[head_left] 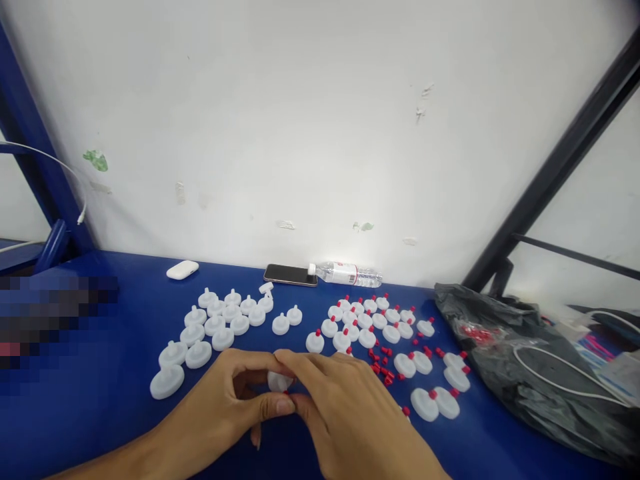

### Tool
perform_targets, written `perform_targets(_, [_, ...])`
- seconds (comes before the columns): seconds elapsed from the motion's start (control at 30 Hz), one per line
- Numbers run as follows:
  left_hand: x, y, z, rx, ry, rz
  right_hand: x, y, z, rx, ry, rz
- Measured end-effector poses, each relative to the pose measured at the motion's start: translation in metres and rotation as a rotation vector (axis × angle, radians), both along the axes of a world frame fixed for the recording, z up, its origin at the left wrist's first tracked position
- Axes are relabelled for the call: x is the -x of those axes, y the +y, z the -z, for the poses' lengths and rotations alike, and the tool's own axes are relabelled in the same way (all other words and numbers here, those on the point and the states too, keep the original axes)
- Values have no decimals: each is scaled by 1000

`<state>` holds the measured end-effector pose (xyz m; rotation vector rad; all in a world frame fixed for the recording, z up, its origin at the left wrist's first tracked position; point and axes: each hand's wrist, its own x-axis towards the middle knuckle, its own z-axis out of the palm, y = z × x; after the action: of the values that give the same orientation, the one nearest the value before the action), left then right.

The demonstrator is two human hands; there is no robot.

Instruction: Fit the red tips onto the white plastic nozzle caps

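Observation:
In front of me, low over the blue table, both hands meet around a white round plastic cap with a nozzle (279, 381). My left hand (235, 387) is closed on it with thumb and fingers. The thumb and index finger of my right hand (345, 400) pinch at the same piece, and a speck of red shows between the two thumbs. Most of the piece is hidden by my fingers. Left of my hands stand several white caps with bare nozzles (199, 353). To the right lie several white caps with red tips (425, 403) and loose small red tips (387, 377).
At the back of the blue table (125, 313) lie a white earbud case (183, 269), a phone (290, 275) and a clear water bottle (345, 273) along the white wall. A black plastic bag (540, 393) with a cable covers the right side.

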<state>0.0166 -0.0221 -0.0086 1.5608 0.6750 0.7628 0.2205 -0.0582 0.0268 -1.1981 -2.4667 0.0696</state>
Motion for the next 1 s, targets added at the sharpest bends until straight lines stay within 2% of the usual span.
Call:
perform_targets(0.2, [-1, -1, 7, 8, -12, -8, 3, 1, 3, 101, -15, 15])
perform_targets(0.57, [-5, -6, 3, 77, -16, -32, 6, -1, -1, 295, 12, 34])
perform_targets(0.87, [-4, -4, 2, 91, 52, -57, 11, 2, -1, 372, -63, 58])
perform_targets(1.0, [-3, -5, 3, 76, 86, -50, 12, 1, -1, 380, -32, 63])
